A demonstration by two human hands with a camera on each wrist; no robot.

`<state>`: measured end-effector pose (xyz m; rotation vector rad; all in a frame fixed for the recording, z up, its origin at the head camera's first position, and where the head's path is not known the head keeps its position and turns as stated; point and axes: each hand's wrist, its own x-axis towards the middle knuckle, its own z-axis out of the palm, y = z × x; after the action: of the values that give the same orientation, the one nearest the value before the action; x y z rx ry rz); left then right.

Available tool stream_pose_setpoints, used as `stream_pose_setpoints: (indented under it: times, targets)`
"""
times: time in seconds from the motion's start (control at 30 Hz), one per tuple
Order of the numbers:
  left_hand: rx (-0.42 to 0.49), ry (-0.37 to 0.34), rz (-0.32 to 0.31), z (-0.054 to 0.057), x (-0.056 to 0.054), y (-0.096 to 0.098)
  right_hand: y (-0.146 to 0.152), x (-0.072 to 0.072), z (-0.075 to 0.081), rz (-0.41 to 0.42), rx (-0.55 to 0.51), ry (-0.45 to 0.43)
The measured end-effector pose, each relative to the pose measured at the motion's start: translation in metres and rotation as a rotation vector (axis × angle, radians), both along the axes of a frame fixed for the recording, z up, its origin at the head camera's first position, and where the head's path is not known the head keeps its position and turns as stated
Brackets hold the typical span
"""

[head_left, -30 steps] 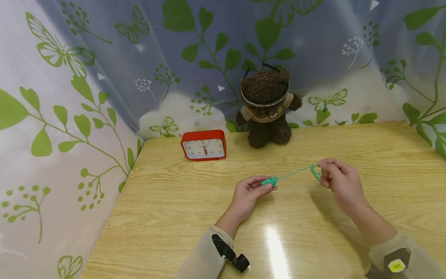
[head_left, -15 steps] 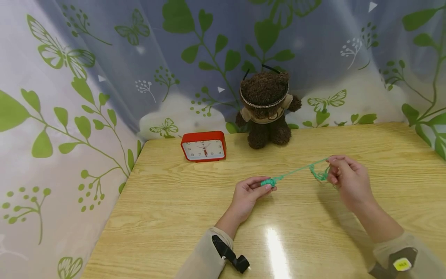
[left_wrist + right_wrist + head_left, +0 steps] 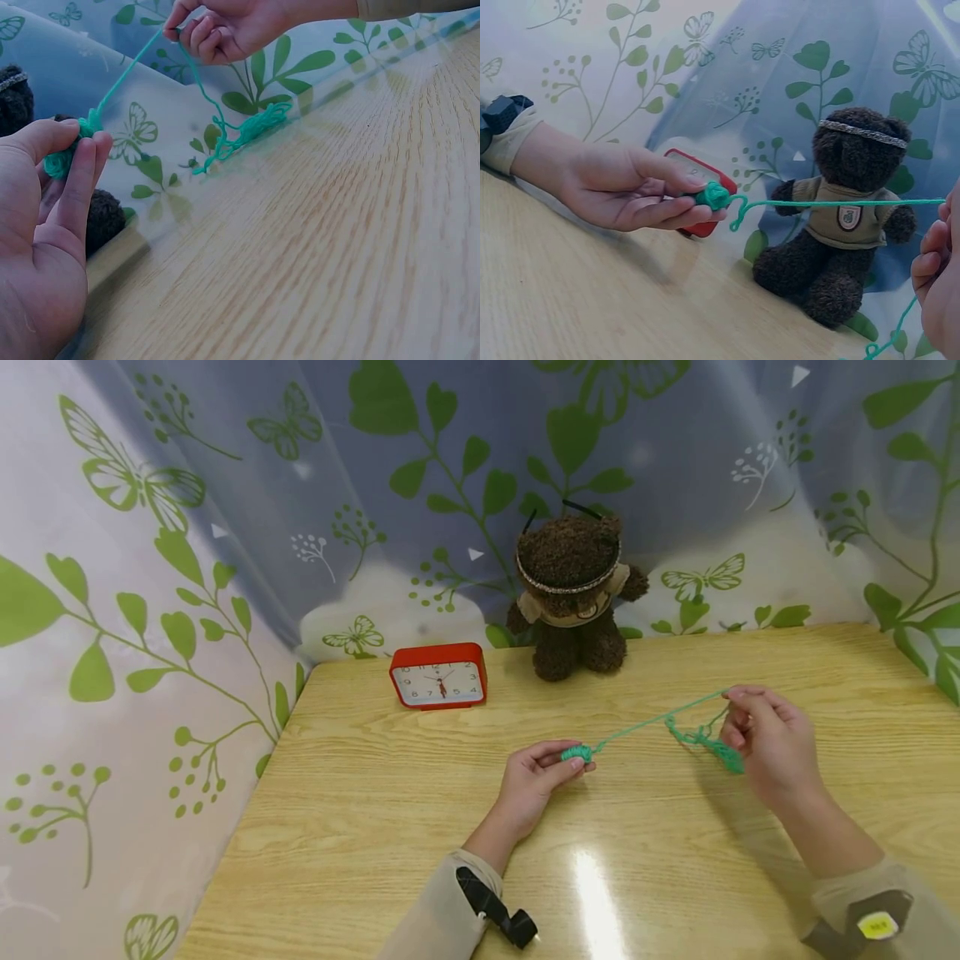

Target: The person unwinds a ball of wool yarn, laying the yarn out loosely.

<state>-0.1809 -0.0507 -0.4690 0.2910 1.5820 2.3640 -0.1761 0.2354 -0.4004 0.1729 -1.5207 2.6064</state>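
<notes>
My left hand pinches a small wound bundle of green yarn between thumb and fingers. From the bundle a strand of yarn runs taut to my right hand, which pinches it at the fingertips, higher and farther right. Below the right hand dangles a loose tangle of the same yarn, joined by a slack length. In the right wrist view a small loop of yarn hangs beside the bundle.
A red alarm clock stands at the back left of the wooden table. Right of it a brown teddy bear sits against the patterned curtain. A black strap device is on the left sleeve.
My right hand has moved right and slightly up, lengthening the strand between the hands. More of the loose tangle now shows beneath it. The left hand stays in place with the bundle.
</notes>
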Motion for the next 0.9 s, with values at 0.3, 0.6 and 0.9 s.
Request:
stream_pose_setpoints:
  times: [0.3, 0.6, 0.9]
  targets:
    - [0.016, 0.007, 0.004, -0.001, 0.000, 0.000, 0.008, -0.003, 0.008, -0.054, -0.086, 0.002]
    - [0.018, 0.007, 0.007, -0.002, 0.000, 0.000, 0.019, -0.004, 0.013, -0.093, -0.172, -0.013]
    - [0.021, 0.011, 0.007, -0.003, -0.001, 0.000, 0.029, -0.008, 0.014, -0.165, -0.201, -0.064]
